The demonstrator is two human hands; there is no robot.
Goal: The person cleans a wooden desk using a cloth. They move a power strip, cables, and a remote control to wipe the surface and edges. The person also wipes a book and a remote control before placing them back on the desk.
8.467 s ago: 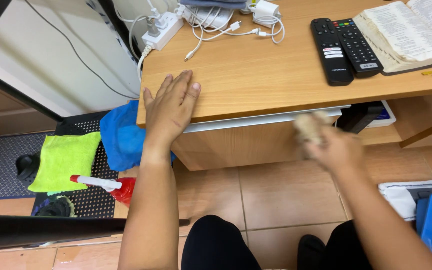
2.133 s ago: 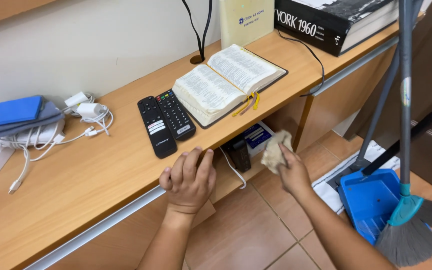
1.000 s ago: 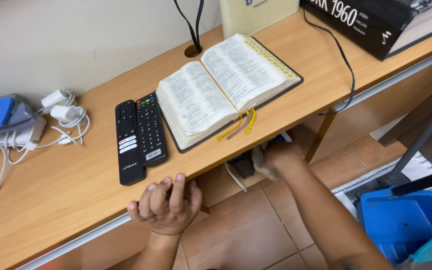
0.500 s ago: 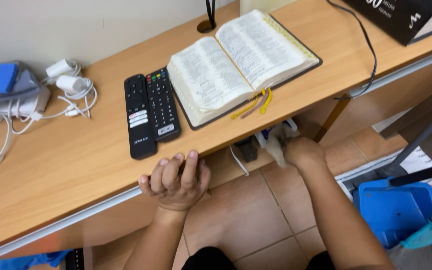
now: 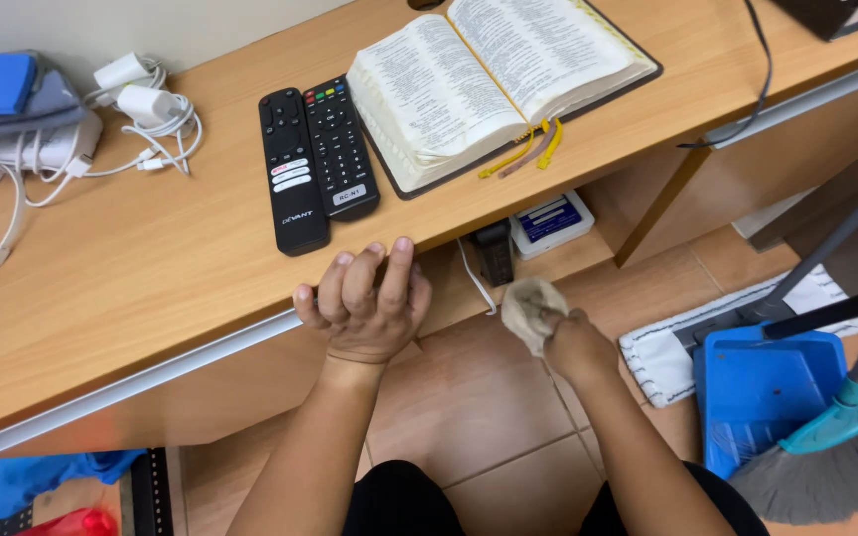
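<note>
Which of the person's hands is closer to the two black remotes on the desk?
Left. The left hand grips the desk edge just below the remotes; the right hand, holding a cloth, is lower, under the desk.

Small white rectangular label (image 5: pixel 350 196) at lower end of right black remote control (image 5: pixel 340 147) on wooden desk | flat white-and-blue rectangular box (image 5: pixel 551 220) on shelf under desk, below open book
</note>
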